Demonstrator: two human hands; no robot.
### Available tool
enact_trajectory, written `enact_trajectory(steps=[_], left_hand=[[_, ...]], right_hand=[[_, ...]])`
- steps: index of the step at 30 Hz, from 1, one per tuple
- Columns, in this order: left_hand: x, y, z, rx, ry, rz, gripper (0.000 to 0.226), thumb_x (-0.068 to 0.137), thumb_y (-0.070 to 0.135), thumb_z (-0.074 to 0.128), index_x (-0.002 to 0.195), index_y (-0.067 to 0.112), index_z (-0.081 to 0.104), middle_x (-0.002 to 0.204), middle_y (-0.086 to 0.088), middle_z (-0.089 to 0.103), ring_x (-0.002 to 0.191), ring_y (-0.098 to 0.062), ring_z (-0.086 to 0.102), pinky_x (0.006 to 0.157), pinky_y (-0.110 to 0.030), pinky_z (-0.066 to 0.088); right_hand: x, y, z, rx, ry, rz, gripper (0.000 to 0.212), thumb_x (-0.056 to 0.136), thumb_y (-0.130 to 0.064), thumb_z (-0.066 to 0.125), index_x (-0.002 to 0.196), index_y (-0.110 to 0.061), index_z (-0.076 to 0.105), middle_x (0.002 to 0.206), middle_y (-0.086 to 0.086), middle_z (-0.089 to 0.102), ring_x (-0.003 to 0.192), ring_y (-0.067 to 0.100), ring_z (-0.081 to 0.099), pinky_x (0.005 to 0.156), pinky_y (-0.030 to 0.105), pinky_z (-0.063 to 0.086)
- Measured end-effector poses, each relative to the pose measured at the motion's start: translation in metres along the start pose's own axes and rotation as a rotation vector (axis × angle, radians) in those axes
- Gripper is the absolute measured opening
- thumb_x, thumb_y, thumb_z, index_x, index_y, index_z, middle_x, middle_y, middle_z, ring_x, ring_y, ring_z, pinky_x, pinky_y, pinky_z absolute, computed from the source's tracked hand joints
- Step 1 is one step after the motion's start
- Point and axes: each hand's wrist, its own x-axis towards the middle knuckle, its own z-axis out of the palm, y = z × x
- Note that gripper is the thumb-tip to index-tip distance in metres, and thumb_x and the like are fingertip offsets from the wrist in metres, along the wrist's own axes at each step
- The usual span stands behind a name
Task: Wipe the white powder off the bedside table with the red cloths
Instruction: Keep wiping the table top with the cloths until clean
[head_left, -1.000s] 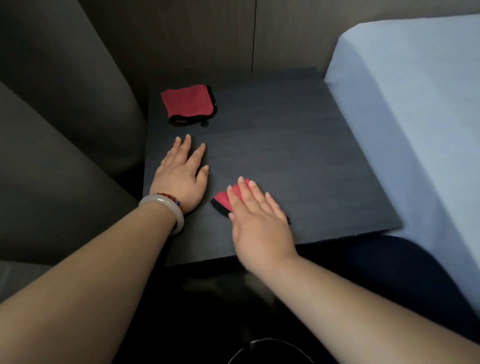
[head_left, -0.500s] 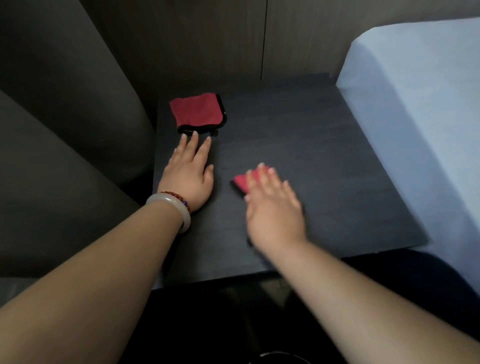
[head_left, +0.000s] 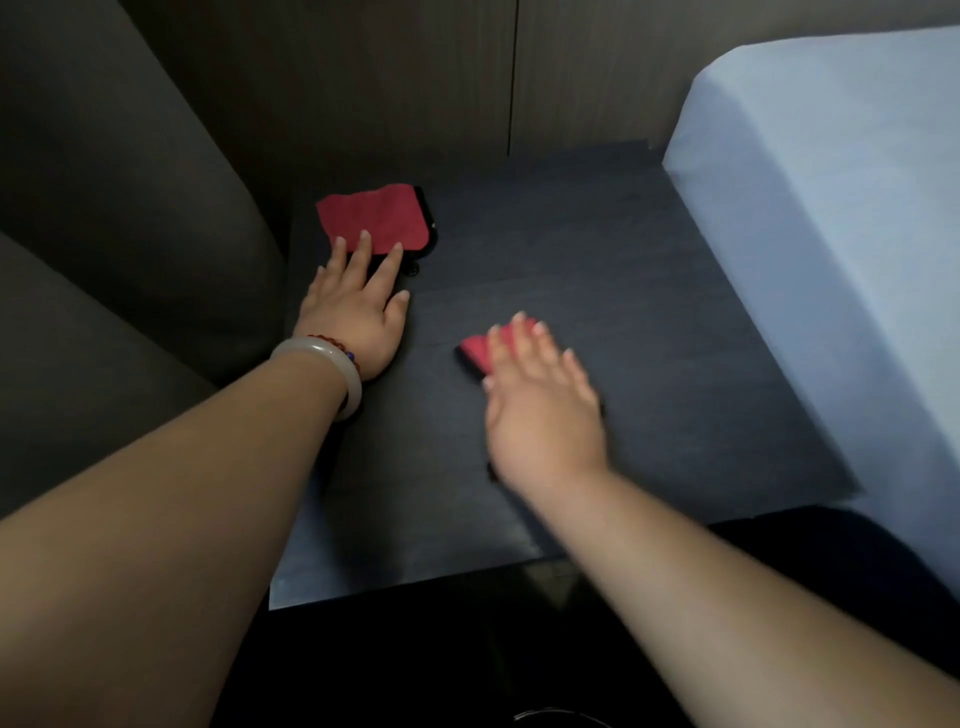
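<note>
Left hand: The left hand (head_left: 358, 306) is laid flat at the far left of the counter (head_left: 597, 260), with its fingers straight and spread and nothing gripped. A pale bracelet (head_left: 332, 374) is worn at the wrist.
Far red cloth: The far red cloth (head_left: 374, 218) is spread flat in the far left corner, with its longer side running left to right. A black edge is seen along its right side.
Deciding relation: The far red cloth lies straight ahead of the left hand, and its near edge is already touched by the fingertips (head_left: 363, 236). The left hand is much the nearer to it, so only a short slide forward is judged necessary to cover it.
Right hand: The right hand (head_left: 540, 405) is pressed palm down, fingers straight and together, and is blurred.
Near red cloth: The near red cloth (head_left: 493, 348) is pinned under the right hand near the middle of the counter. Only its far left corner is shown, so its long axis cannot be told.
White powder: None can be made out on the dark surface.
Step judged: One cloth is being wiped with, and the other is about to be taken up.
Containers: None is seen, and nothing is held in anything.
Surroundings: A bed (head_left: 831, 208) is butted against the right edge, and dark upholstery (head_left: 130, 208) stands at the left.
</note>
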Motion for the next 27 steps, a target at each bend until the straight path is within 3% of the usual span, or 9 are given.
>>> enact_trajectory(steps=[4, 11, 17, 20, 22, 24, 27], left_hand=[[0.000, 0.001, 0.001, 0.025, 0.001, -0.018, 0.057, 0.102, 0.044, 0.024, 0.155, 0.033, 0.005, 0.164, -0.002, -0.006, 0.149, -0.025, -0.010, 0.121, -0.044, 0.002], [0.001, 0.000, 0.002, 0.025, -0.008, -0.003, 0.057, 0.103, 0.043, 0.022, 0.155, 0.033, 0.003, 0.164, -0.001, -0.008, 0.149, -0.024, -0.012, 0.120, -0.042, -0.001], [-0.002, 0.003, -0.002, 0.032, -0.031, -0.023, 0.057, 0.103, 0.044, 0.021, 0.155, 0.034, 0.001, 0.163, 0.000, -0.010, 0.149, -0.023, -0.012, 0.119, -0.042, -0.001], [-0.002, 0.003, 0.000, 0.032, -0.010, -0.020, 0.057, 0.103, 0.043, 0.022, 0.155, 0.034, 0.002, 0.163, 0.000, -0.009, 0.149, -0.022, -0.011, 0.119, -0.042, 0.000], [-0.001, 0.003, 0.001, 0.037, 0.003, -0.021, 0.057, 0.103, 0.043, 0.022, 0.155, 0.035, 0.002, 0.164, 0.000, -0.008, 0.149, -0.022, -0.010, 0.119, -0.042, 0.000], [0.001, 0.001, 0.002, 0.037, -0.001, -0.019, 0.056, 0.103, 0.043, 0.022, 0.155, 0.035, 0.002, 0.164, 0.000, -0.008, 0.149, -0.022, -0.010, 0.119, -0.042, 0.001], [0.001, 0.001, 0.001, 0.025, -0.012, -0.007, 0.056, 0.103, 0.043, 0.021, 0.155, 0.035, 0.002, 0.163, 0.000, -0.008, 0.149, -0.022, -0.011, 0.120, -0.042, 0.001]], right_hand=[[0.033, 0.015, -0.007, -0.014, 0.023, 0.184, 0.054, 0.103, -0.030, 0.023, 0.155, -0.023, 0.011, 0.164, 0.001, 0.002, 0.150, 0.017, -0.001, 0.121, 0.036, 0.001], [-0.010, -0.022, 0.003, 0.040, 0.009, -0.140, 0.053, 0.099, -0.032, 0.026, 0.152, -0.024, 0.026, 0.161, -0.001, 0.017, 0.149, 0.017, 0.012, 0.118, 0.034, 0.003], [0.060, 0.038, -0.014, -0.042, 0.026, 0.208, 0.054, 0.102, -0.030, 0.026, 0.155, -0.023, 0.014, 0.164, 0.000, 0.004, 0.150, 0.017, 0.002, 0.119, 0.036, 0.003], [0.032, -0.005, -0.002, 0.002, 0.002, 0.077, 0.058, 0.101, -0.028, 0.030, 0.155, -0.021, 0.010, 0.164, 0.002, 0.002, 0.150, 0.020, -0.001, 0.119, 0.037, 0.001], [0.001, -0.032, 0.005, 0.045, 0.010, -0.093, 0.057, 0.100, -0.027, 0.032, 0.154, -0.021, 0.017, 0.163, 0.001, 0.007, 0.150, 0.019, 0.003, 0.119, 0.037, 0.000], [0.004, -0.028, 0.003, 0.058, 0.000, -0.136, 0.054, 0.101, -0.028, 0.032, 0.153, -0.023, 0.020, 0.163, -0.001, 0.010, 0.150, 0.016, 0.005, 0.118, 0.034, 0.000], [0.055, 0.015, -0.006, -0.020, -0.006, 0.048, 0.054, 0.103, -0.028, 0.027, 0.154, -0.024, 0.014, 0.163, -0.002, 0.005, 0.150, 0.015, 0.002, 0.118, 0.034, 0.003]])
